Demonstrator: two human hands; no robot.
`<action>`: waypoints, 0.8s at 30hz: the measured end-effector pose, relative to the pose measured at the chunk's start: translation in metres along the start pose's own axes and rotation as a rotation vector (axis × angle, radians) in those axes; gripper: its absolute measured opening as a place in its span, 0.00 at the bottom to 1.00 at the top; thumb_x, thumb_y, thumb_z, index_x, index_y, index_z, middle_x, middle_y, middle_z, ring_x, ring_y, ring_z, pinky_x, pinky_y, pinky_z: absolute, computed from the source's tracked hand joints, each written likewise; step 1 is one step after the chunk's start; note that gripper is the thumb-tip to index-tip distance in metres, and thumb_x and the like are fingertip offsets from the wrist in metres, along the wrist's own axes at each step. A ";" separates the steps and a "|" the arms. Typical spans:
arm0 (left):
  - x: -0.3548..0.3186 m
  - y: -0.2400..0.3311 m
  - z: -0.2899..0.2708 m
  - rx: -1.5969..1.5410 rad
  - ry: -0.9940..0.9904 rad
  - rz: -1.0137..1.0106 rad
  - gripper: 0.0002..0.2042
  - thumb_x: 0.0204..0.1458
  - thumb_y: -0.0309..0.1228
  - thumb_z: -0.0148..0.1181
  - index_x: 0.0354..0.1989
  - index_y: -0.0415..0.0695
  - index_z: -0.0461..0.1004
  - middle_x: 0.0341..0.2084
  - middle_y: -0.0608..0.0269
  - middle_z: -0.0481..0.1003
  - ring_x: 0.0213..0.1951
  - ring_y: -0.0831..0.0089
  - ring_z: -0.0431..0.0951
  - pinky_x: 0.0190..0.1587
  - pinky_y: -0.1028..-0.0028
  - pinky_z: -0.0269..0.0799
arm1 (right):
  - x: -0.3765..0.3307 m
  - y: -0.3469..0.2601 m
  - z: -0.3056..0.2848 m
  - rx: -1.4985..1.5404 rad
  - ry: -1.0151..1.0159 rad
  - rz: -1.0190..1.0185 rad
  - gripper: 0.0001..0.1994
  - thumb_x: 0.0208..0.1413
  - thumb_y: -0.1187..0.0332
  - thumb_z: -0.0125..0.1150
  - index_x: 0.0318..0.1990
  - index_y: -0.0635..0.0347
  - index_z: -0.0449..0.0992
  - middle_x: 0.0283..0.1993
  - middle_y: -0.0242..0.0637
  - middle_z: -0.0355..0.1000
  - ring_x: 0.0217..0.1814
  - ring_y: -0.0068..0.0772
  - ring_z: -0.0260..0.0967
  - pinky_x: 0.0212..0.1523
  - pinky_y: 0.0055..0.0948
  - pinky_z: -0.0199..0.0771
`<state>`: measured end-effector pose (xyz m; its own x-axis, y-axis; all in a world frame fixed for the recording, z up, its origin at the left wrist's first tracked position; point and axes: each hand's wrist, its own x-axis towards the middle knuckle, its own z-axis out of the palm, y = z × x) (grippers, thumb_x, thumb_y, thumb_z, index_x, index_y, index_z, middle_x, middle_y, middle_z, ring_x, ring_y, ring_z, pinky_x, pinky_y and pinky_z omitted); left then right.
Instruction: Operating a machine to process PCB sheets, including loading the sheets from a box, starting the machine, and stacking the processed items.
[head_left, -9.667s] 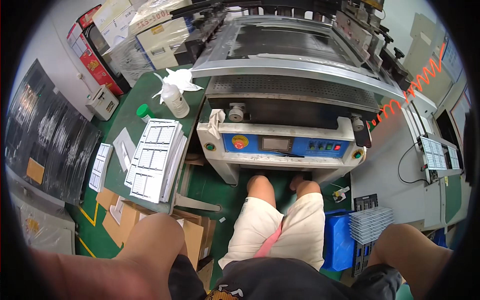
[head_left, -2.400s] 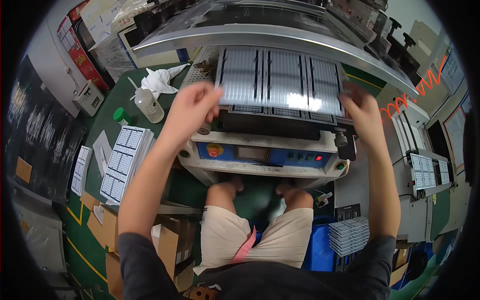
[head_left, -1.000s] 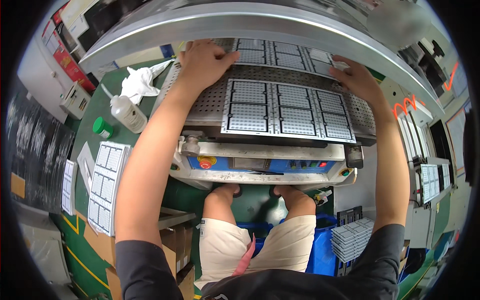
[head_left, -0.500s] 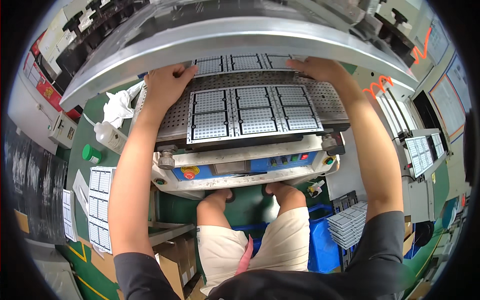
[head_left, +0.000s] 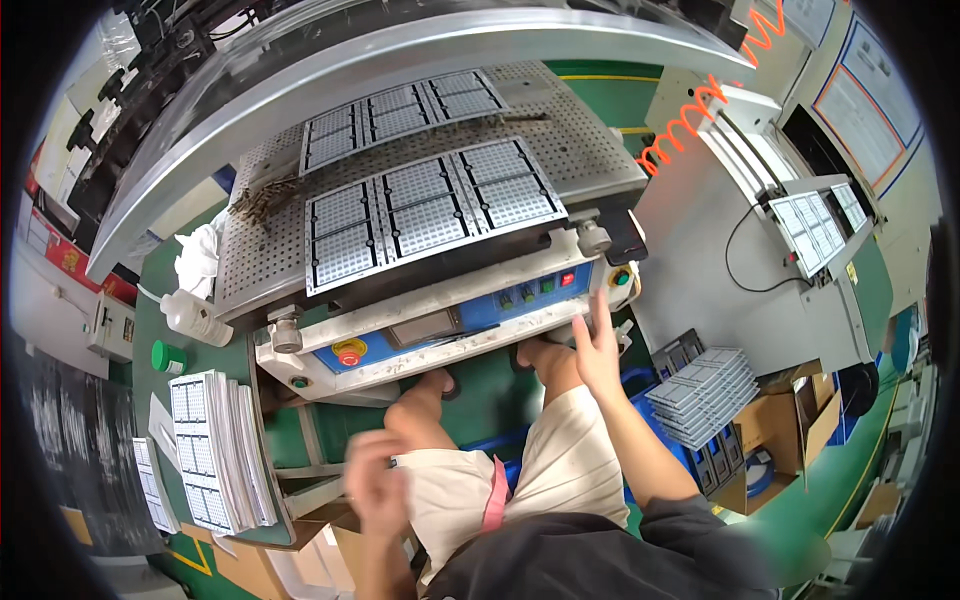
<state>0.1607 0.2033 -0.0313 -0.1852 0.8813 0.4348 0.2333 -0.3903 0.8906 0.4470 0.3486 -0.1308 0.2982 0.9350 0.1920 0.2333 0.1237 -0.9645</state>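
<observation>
While the right hand (head_left: 598, 350) reaches open-fingered, holding nothing, to the lower right edge of the machine's blue control panel (head_left: 460, 312), the blurred left hand (head_left: 372, 487) hangs empty above the lap, fingers loosely apart. On the perforated plate (head_left: 262, 262) lie two gridded panel sheets (head_left: 430, 208), side by side.

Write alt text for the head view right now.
Two gridded panel sheets lie on the machine's perforated bed. The right hand reaches toward the blue control panel; the blurred left hand is empty, above the lap.
</observation>
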 end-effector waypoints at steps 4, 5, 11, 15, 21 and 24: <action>-0.049 -0.004 0.030 0.027 -0.462 -0.153 0.06 0.50 0.21 0.56 0.36 0.37 0.73 0.37 0.54 0.75 0.42 0.63 0.75 0.48 0.69 0.69 | 0.032 0.074 0.020 -0.255 0.249 0.020 0.35 0.60 0.65 0.53 0.68 0.71 0.43 0.69 0.60 0.48 0.73 0.46 0.44 0.70 0.33 0.44; -0.059 -0.004 0.034 -0.007 -0.555 -0.198 0.06 0.51 0.22 0.57 0.37 0.37 0.74 0.37 0.55 0.76 0.43 0.63 0.76 0.48 0.69 0.69 | 0.037 0.082 0.023 -0.350 0.384 -0.080 0.36 0.59 0.66 0.53 0.68 0.71 0.41 0.69 0.62 0.46 0.74 0.49 0.41 0.71 0.34 0.41; -0.096 -0.011 0.030 0.006 -0.608 -0.321 0.07 0.52 0.22 0.57 0.39 0.38 0.75 0.38 0.57 0.76 0.44 0.64 0.76 0.49 0.70 0.69 | 0.042 0.072 0.019 -0.275 0.312 0.014 0.35 0.58 0.67 0.53 0.67 0.74 0.43 0.71 0.60 0.40 0.76 0.47 0.35 0.72 0.33 0.36; -0.096 -0.012 0.029 0.062 -0.530 -0.356 0.06 0.52 0.23 0.57 0.38 0.38 0.75 0.38 0.57 0.76 0.44 0.64 0.76 0.49 0.70 0.69 | 0.029 0.002 0.013 -0.046 0.102 0.066 0.30 0.60 0.67 0.53 0.66 0.71 0.51 0.69 0.53 0.50 0.72 0.44 0.47 0.68 0.32 0.48; -0.079 0.002 0.037 0.107 -0.545 -0.258 0.06 0.53 0.25 0.57 0.38 0.39 0.75 0.38 0.56 0.76 0.44 0.63 0.76 0.49 0.70 0.69 | 0.008 -0.145 0.054 0.582 -0.530 0.059 0.18 0.62 0.65 0.53 0.55 0.68 0.67 0.53 0.45 0.71 0.56 0.35 0.69 0.53 0.29 0.70; -0.081 0.009 0.038 0.114 -0.555 -0.236 0.07 0.53 0.25 0.57 0.39 0.39 0.76 0.39 0.56 0.75 0.43 0.62 0.76 0.48 0.69 0.70 | 0.016 -0.181 0.080 0.750 -0.524 0.198 0.15 0.61 0.64 0.55 0.48 0.68 0.70 0.47 0.45 0.74 0.50 0.34 0.73 0.47 0.27 0.74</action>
<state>0.2140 0.1384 -0.0642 0.2738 0.9595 0.0661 0.3532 -0.1643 0.9210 0.3359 0.3679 0.0325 -0.2294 0.9699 0.0813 -0.4900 -0.0429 -0.8706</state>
